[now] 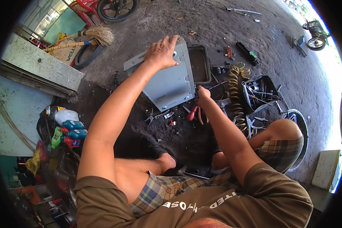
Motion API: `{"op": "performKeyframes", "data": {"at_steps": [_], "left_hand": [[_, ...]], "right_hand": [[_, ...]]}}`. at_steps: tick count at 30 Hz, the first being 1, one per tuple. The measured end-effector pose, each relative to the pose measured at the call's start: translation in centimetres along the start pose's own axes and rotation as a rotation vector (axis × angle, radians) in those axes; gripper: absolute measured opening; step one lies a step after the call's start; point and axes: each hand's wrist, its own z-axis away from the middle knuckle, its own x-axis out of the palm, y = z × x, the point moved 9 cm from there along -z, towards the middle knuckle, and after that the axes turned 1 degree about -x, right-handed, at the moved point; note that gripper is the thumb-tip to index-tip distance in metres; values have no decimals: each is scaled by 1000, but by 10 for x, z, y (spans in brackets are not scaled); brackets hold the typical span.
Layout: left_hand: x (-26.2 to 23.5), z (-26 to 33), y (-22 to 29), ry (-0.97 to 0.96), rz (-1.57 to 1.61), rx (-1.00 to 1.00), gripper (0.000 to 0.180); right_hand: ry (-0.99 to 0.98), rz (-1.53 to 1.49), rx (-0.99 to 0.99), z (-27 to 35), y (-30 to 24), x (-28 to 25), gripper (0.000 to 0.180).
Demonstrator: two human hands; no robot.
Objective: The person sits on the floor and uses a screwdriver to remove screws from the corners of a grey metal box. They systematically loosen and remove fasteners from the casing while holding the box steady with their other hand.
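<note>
Left hand (pixel 161 51) clamped over top edge of grey metal casing (pixel 167 79), tilted on concrete floor (pixel 216 26) near centre. Right hand (pixel 202 95) closed at casing's 4 o'clock corner; grasped object too small to tell. Red-handled pliers (pixel 193 113) just below. Blue, green and red bottles (pixel 70 133) at 9 o'clock. Black tray (pixel 209 64) beside casing at 3 o'clock.

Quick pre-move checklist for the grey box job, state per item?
1. Left hand steadies grey metal box at its top edge: ok.
2. Right hand at the box's lower right corner: ok.
3. Tool in right-hand grip: cannot tell, hidden by fingers.
4. Red-handled pliers within reach on the ground: ok.
5. Ground around the box free of clutter: not ok, small parts and coiled hose lie close.
</note>
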Motion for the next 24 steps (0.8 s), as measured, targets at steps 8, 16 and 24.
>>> {"op": "performKeyframes", "data": {"at_steps": [8, 16, 24], "left_hand": [[-1, 0, -1, 0, 13, 3, 111], [0, -2, -2, -14, 15, -4, 111], [3, -9, -10, 8, 37, -3, 111]], "right_hand": [[-166, 50, -168, -24, -79, 13, 31], [-602, -419, 458, 9, 13, 14, 28], [-163, -40, 1, 29, 74, 8, 15]]}}
